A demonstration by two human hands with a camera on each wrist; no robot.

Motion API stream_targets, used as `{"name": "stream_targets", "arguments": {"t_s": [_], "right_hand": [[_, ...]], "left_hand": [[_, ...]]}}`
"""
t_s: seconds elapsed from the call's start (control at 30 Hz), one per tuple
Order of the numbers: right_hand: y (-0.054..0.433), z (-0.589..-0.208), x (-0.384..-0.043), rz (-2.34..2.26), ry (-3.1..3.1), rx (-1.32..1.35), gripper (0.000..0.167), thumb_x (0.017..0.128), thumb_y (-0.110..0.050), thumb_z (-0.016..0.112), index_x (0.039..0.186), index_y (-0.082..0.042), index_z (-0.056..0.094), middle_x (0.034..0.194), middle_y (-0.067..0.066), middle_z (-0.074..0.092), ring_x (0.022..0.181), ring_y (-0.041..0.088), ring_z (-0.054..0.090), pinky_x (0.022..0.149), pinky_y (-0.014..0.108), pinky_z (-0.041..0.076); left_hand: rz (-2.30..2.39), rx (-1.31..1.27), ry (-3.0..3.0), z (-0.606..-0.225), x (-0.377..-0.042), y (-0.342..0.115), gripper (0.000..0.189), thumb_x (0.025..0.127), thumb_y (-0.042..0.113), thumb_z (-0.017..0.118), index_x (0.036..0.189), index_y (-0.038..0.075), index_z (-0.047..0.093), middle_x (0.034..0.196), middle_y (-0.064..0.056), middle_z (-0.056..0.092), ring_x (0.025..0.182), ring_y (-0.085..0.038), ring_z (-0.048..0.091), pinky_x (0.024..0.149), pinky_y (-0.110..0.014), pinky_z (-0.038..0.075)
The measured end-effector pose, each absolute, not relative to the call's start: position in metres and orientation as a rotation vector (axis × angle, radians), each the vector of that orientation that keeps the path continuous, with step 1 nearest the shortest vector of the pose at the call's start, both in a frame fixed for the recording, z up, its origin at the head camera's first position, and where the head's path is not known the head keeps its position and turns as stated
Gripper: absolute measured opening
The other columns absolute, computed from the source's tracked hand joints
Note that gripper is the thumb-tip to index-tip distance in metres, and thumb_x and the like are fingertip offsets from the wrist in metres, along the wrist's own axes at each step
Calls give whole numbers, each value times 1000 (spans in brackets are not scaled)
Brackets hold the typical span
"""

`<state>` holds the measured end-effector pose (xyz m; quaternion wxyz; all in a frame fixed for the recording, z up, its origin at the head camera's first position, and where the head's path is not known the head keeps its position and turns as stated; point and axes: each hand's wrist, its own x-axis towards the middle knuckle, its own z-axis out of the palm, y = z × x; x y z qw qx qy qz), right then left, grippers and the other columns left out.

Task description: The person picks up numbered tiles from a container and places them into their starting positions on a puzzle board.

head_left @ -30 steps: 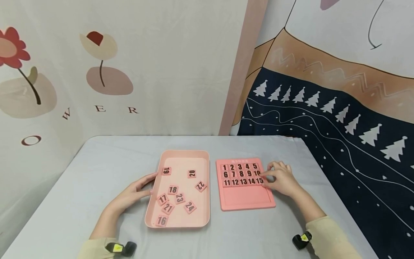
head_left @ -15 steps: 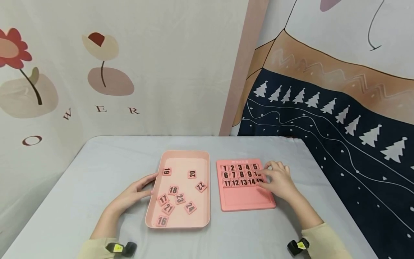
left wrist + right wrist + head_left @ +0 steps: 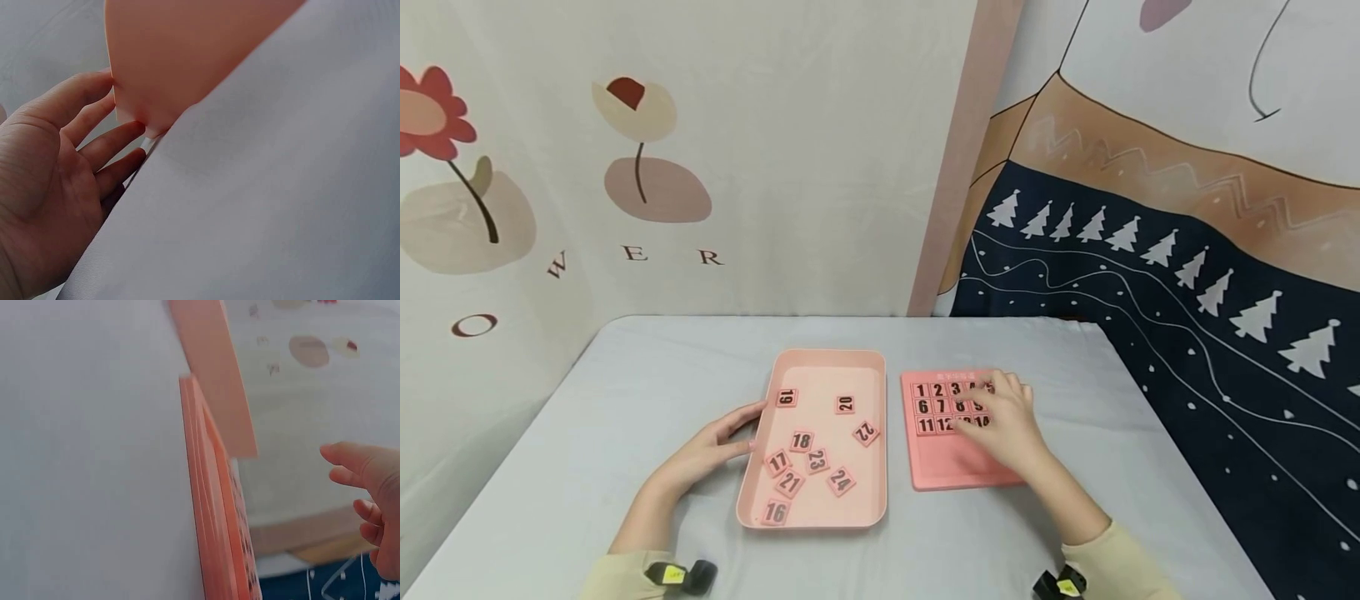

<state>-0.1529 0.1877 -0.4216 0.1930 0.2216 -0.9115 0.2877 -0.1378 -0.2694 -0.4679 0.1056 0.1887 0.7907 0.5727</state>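
Observation:
In the head view, my left hand [image 3: 703,454] rests its relaxed fingertips against the left outer wall of a pink tray [image 3: 827,375]. The left wrist view has those fingertips on the tray's side wall [image 3: 169,56]. Numbered tiles lie scattered in the tray, among them tile 20 [image 3: 846,405] and tile 16 [image 3: 776,512]. To the right is a pink number board [image 3: 947,467] with rows of tiles running from 1 at its upper part. Over the board hovers my right hand [image 3: 1003,421], fingers loosely bent and holding nothing, covering tiles at the right ends of the rows.
A white cloth [image 3: 700,358] covers the table. Behind it hangs a pale curtain [image 3: 812,167] with printed flowers, and a dark blue printed cloth [image 3: 1120,292] drapes at the right. The tray and board stand side by side with a narrow gap.
My right hand has left the board's right edge and moved left over the tile rows. The left hand, tray and loose tiles stay put.

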Motion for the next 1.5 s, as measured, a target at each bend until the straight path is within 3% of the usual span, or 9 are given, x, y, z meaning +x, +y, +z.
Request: {"name": "stream_targets", "arguments": {"t_s": [0.17, 0.4, 0.5, 0.87, 1.1, 1.5], "right_hand": [[162, -422, -147, 873, -2532, 676, 30, 68, -23, 87, 95, -15, 75, 99, -3, 49, 96, 21, 40, 81, 41, 26], [125, -425, -139, 967, -2499, 811, 29, 67, -25, 87, 91, -19, 75, 102, -1, 52, 100, 20, 43, 92, 49, 28], [107, -425, -133, 950, -2512, 886, 28, 68, -30, 86, 91, -20, 74, 101, -4, 51, 98, 18, 43, 92, 46, 30], [45, -431, -110, 806, -2622, 1121, 28, 71, -42, 81, 94, -28, 75, 97, -13, 42, 91, 6, 35, 82, 28, 30], [14, -442, -105, 700, -2628, 1204, 25, 70, -46, 80, 90, -33, 73, 98, -14, 43, 91, 4, 35, 85, 27, 31], [-12, -456, -106, 614, -2672, 1247, 27, 66, -48, 83, 90, -37, 75, 92, -16, 42, 84, 3, 32, 70, 19, 25]], "left_hand": [[1685, 537, 2328, -469, -138, -270, 60, 93, 10, 62, 146, 1, 37, 149, -19, 34, 126, 6, 35, 101, -9, 24], [1685, 541, 2329, -469, -138, -270, 60, 93, 11, 62, 146, 1, 37, 150, -18, 33, 127, 7, 34, 101, -10, 24], [1689, 551, 2325, -469, -138, -270, 60, 93, 10, 62, 146, 1, 36, 150, -19, 34, 127, 6, 34, 102, -10, 24], [1668, 520, 2350, -467, -138, -268, 60, 92, 11, 63, 145, 1, 37, 149, -18, 34, 127, 6, 34, 101, -10, 24], [1660, 544, 2358, -468, -137, -269, 58, 93, 11, 62, 146, 3, 38, 149, -18, 34, 127, 5, 34, 101, -10, 24], [1646, 574, 2371, -466, -137, -269, 58, 93, 8, 61, 145, 1, 37, 149, -19, 34, 127, 7, 33, 101, -9, 23]]}}
